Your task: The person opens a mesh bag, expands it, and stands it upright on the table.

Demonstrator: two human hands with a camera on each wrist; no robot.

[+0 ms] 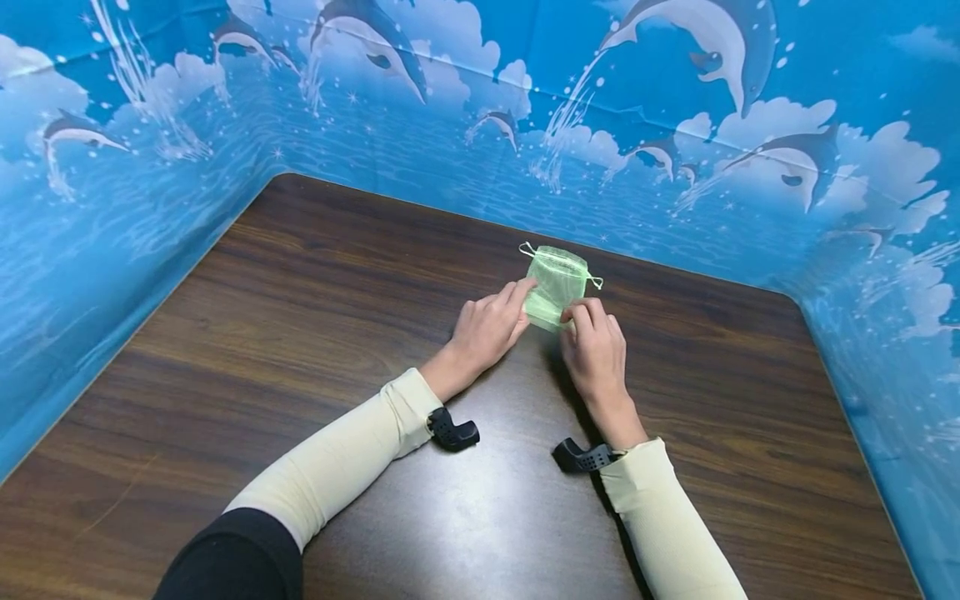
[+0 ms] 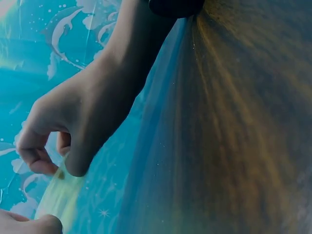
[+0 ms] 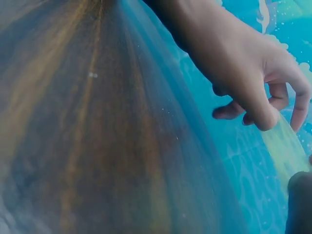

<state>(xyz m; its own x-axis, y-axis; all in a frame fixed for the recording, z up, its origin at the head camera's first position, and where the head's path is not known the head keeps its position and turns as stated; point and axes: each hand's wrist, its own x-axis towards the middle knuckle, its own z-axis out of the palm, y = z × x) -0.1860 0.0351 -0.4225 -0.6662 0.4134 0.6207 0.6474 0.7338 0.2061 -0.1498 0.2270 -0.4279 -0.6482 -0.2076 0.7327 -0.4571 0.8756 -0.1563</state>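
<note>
A small sheer green drawstring pouch (image 1: pixel 557 283) is held up near the far side of the table, its pale cord loops sticking out at both top corners. My left hand (image 1: pixel 491 327) pinches its left edge between thumb and fingers. At the lower right corner, my right hand (image 1: pixel 596 350) pinches the fabric. In the left wrist view, the thumb and curled fingers of the left hand (image 2: pixel 73 112) meet on the pouch (image 2: pixel 61 195). The right wrist view shows the right hand (image 3: pixel 239 63) gripping the pouch (image 3: pixel 287 146) by its edge.
The dark wood-grain table (image 1: pixel 300 275) spreads around both arms, with rounded far corners. A blue curtain with dolphins (image 1: pixel 450 125) hangs along its back and sides. Each wrist wears a black camera mount (image 1: pixel 453 431).
</note>
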